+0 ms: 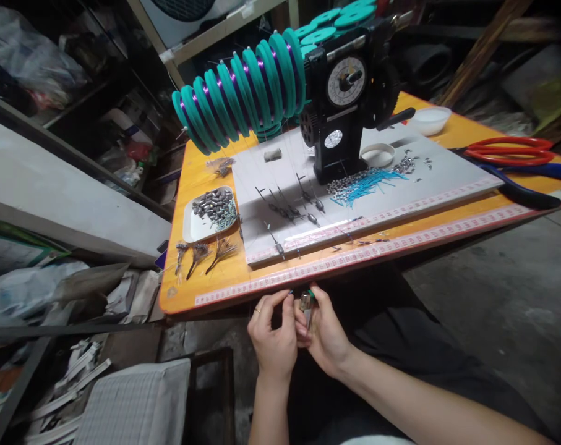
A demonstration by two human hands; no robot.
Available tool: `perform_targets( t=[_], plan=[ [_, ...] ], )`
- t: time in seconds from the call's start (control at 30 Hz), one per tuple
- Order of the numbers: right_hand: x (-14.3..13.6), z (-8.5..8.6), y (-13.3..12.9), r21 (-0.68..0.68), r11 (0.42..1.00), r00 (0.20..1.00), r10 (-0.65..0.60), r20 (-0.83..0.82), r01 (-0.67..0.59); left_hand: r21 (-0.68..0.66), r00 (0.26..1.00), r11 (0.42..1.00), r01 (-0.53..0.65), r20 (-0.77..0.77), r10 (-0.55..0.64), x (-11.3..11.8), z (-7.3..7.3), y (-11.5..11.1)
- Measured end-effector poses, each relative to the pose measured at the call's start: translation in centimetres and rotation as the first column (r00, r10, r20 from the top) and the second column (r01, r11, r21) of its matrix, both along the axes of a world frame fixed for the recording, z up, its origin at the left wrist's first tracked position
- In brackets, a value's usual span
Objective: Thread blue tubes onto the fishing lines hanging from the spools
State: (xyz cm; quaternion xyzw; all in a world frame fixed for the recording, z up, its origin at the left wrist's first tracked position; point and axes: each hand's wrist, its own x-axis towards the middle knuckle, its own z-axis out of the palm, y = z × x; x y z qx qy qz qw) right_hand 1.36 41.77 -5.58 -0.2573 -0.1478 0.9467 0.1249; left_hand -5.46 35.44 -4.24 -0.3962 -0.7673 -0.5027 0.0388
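Below the table's front edge, my left hand (pixel 274 330) has thumb and forefinger pinched on a tiny blue piece (pixel 290 292), too small to name. Close beside it, my right hand (pixel 325 327) is wrapped round a lighter (pixel 305 301) with a metal head and a bit of green by the thumb. Thin lines run down from a row of green spools (pixel 238 93) wound with purple line. Dark sinkers (pixel 279 248) lie on the grey board (pixel 428 185) near those lines.
A black dial machine (pixel 340 99) bears the spools. On the yellow table (pixel 192 167) are a tray of small metal parts (pixel 187 216), blue tube pieces (pixel 370 185), a white dish (pixel 377 154), red-handled scissors (pixel 507 150) and blue-handled pliers (pixel 521 194). Measuring tapes (pixel 401 226) follow the front edges.
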Motion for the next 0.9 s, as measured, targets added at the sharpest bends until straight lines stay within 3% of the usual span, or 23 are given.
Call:
perform_targets(
  t=[0.33,0.6,0.7,0.8,0.9],
  plan=[
    [-0.1,0.2,-0.1,0.017,1.0,0.999,-0.006,0.037,0.006,-0.008,0.999,1.0,0.03,-0.025,-0.03,0.0,0.5,0.0],
    [0.9,0.3,0.3,-0.032,0.999,0.995,-0.017,0.097,0.02,-0.029,0.93,0.972,0.235,-0.283,-0.233,-0.3,1.6,-0.1],
    [1.5,0.3,0.5,-0.038,0.999,0.995,-0.025,0.098,0.029,-0.099,0.862,0.916,0.388,-0.314,-0.399,-1.1,3.1,0.7],
    [2.2,0.7,0.9,-0.038,0.998,0.996,-0.039,0.081,0.042,-0.183,0.777,0.813,0.553,-0.239,-0.582,-1.9,4.9,1.9],
    [3.0,1.4,1.6,-0.034,0.998,0.998,-0.05,0.045,0.051,-0.169,0.755,0.777,0.606,-0.184,-0.629,-2.3,5.8,3.0]
  ],
)
